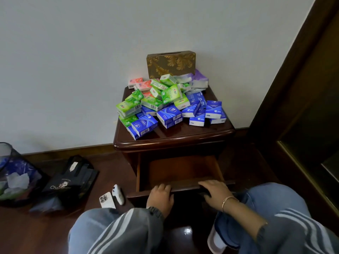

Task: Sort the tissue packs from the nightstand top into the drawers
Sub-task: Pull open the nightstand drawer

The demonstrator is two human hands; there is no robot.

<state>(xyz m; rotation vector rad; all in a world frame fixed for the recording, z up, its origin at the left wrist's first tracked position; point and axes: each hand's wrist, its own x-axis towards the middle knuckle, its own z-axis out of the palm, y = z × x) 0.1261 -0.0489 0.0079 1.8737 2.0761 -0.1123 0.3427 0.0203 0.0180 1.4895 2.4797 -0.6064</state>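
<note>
Nightstand (174, 138) stands against the wall, dark wood. Tissue packs (168, 103) lie heaped on its tabletop: green ones at left and centre, blue ones along the front and right, pink ones at back left, purple-white ones at back right. A gold-patterned tissue box (171, 64) stands upright behind the heap.

Top drawer (183, 173) is pulled out; its visible interior holds no packs. Left hand (161, 197) grips the drawer's front edge, fingers curled over it. Right hand (216, 193) lies on the same edge further right, fingers bent over it.

On the floor at left: a phone (107, 200), a white controller (118, 194), a black bag (71, 180), a mesh bin (12, 171).
</note>
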